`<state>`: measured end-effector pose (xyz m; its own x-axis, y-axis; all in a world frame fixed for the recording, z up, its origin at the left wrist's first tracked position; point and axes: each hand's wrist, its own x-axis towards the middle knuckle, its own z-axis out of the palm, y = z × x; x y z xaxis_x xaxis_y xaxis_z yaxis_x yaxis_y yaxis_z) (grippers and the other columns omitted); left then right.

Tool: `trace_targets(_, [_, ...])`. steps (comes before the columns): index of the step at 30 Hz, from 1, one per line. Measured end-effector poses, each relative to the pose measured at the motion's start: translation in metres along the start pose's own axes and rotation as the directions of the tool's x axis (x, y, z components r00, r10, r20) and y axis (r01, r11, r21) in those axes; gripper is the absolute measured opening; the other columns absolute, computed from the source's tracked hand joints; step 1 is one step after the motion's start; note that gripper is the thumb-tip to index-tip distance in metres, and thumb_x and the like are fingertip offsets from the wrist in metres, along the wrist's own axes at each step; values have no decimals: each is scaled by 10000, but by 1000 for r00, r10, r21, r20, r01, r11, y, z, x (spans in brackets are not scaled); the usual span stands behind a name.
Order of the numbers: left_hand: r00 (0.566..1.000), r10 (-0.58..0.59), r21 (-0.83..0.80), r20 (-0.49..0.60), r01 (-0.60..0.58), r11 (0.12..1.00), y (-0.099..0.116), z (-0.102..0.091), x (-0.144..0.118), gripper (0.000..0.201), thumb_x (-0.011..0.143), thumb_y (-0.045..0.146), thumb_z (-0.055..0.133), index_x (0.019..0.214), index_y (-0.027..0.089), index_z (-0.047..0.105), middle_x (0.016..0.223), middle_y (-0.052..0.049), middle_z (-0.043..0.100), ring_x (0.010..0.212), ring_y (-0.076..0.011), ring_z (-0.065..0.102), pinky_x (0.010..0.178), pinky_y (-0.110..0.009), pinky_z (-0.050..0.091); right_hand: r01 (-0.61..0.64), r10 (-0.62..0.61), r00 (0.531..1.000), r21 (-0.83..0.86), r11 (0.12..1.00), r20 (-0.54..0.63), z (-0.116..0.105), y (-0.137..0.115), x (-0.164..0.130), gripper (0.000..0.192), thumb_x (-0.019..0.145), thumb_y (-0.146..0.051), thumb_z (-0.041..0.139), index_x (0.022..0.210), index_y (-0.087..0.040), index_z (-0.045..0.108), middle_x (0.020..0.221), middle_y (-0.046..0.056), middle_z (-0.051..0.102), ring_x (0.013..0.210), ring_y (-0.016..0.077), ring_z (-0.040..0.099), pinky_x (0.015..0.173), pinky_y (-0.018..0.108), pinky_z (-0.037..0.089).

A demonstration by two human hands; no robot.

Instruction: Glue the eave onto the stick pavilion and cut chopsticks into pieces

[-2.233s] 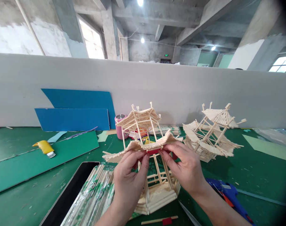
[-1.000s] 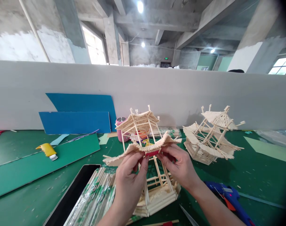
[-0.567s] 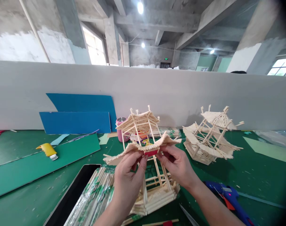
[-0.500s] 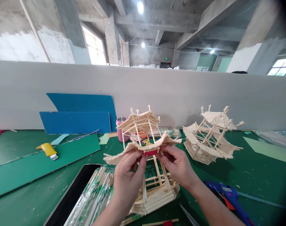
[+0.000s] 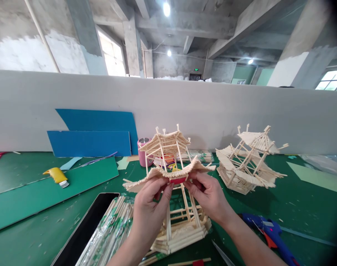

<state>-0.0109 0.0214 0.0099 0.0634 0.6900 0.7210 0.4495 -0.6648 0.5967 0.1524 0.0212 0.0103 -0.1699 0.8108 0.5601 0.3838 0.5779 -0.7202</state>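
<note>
- The green table (image 5: pixel 309 214) carries everything; a second stick model (image 5: pixel 244 166) leans over on it to the right, well apart from the work.
- The stick pavilion (image 5: pixel 182 171) stands upright in front of the person, between both hands. Its frame looks slender, so pressure at the eave is best kept light, lest the posts flex.
- The wrapped stick bundle (image 5: pixel 106 232) lies just beside the left forearm, leaving that elbow little room; a level wrist would probably serve best.
- The blue glue gun (image 5: pixel 271 229) rests beside the right forearm, a small red light showing on its body. The nozzle may be hot, so that arm should stay off it.
- The left hand (image 5: pixel 150 201) has thumb and forefinger pinched at one end of the red strip (image 5: pixel 179 180), close under the lower roof's front edge.
- The right hand (image 5: pixel 210 195) pinches the other end in the same way. Even pressure from both sides should hold the strip straight.
- The red strip sits just below the eave, roughly parallel to it. The fingertips hide its ends, so whether they also grip the roof sticks I cannot tell.
</note>
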Motion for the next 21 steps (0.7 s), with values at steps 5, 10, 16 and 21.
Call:
trace_targets(5, [1000,7,16,-8,-7,1000,-1,1,0,84,738,130,567,808,154,606,746,-26,623,641,-118,556,515,-196,423,23,-25,999,-62,998,-23,0,-1,-1,153,812,-201,494,912,-190,609,673,-11,543,560,108,432,500,221,342])
trace_targets(10, [999,13,11,-32,-13,1000,2,2,1,70,729,129,571,783,150,609,712,-16,620,606,-109,547,512,-193,424,45,-59,994,-145,988,-97,-2,-4,-6,154,780,-206,539,929,-177,570,694,-7,530,547,101,442,497,217,374])
trace_targets(16, [1000,-13,-11,-25,13,1000,2,5,-3,43,732,133,570,761,154,595,729,-30,621,638,-127,559,521,-204,431,158,-243,943,-336,928,-228,-11,-13,-7,108,751,-142,565,853,-171,549,695,-8,507,559,95,459,511,213,393])
trace_targets(21, [999,-21,-45,-25,19,999,1,7,-3,35,733,137,566,743,160,591,713,-26,615,631,-128,553,518,-208,430,180,-250,956,-364,914,-155,-12,-15,-1,55,758,-131,552,791,-166,577,721,12,531,628,112,502,536,217,415])
